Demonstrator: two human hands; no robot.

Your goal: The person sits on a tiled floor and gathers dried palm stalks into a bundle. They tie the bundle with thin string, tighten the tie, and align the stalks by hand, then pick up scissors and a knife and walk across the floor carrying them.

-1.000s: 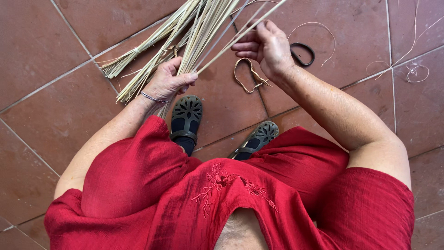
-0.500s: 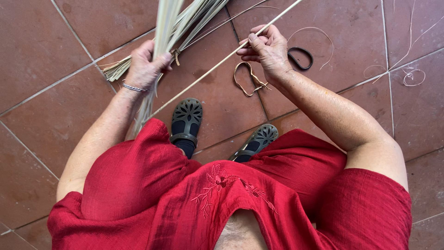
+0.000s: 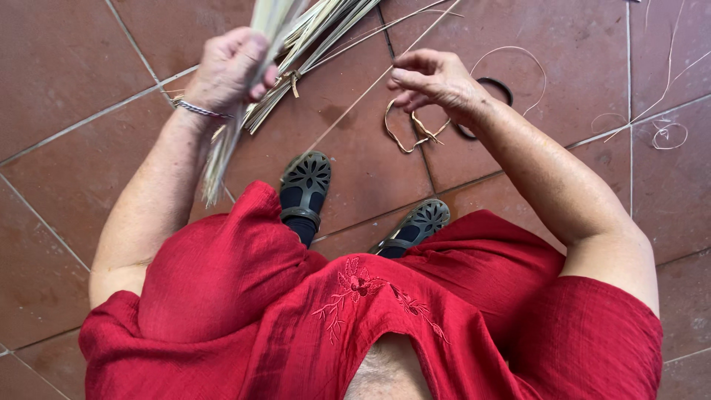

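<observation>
Pale straw bundle (image 3: 296, 37) gripped in left hand (image 3: 229, 70); right hand (image 3: 433, 78) pinches one strand (image 3: 355, 104).

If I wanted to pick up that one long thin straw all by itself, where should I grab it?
Probably pinch the single straw on its bare middle stretch, coming from the right side. There it runs slanted and alone over the floor tiles, clear of the bundle in the left hand. The right hand is already close by.

My left grip (image 3: 231, 68) blurs with the straw bundle (image 3: 296, 33), whose tops run off at twelve o'clock.
</observation>
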